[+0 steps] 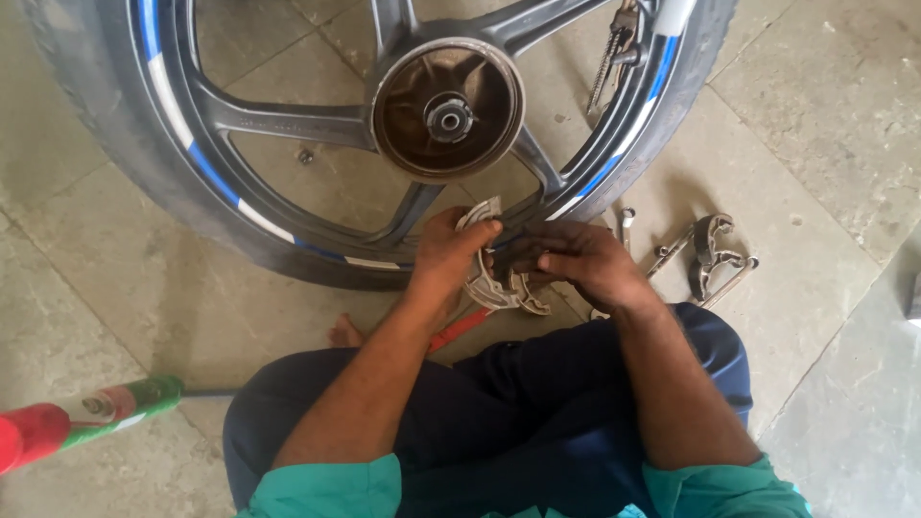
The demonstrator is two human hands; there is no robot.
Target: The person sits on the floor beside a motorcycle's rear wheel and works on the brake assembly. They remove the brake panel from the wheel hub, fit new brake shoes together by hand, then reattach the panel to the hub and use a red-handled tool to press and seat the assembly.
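A curved grey metal brake shoe (pixel 487 278) sits between both my hands, just above my lap. My left hand (pixel 446 257) grips its upper end with the thumb pressed on the top. My right hand (pixel 580 261) closes its fingers over the other side of the shoe. A motorcycle wheel (pixel 288 125) with a black tyre, dark alloy spokes and a blue and white rim stripe lies flat on the stone floor right in front of my hands. Its round hub drum (pixel 447 110) faces up.
Another pair of brake shoes and metal tools (pixel 708 254) lie on the floor to the right. A red-handled tool (pixel 459 328) pokes out under my left wrist. A red and green spray can (pixel 77 419) lies at the lower left. Bolts (pixel 614 48) rest by the rim.
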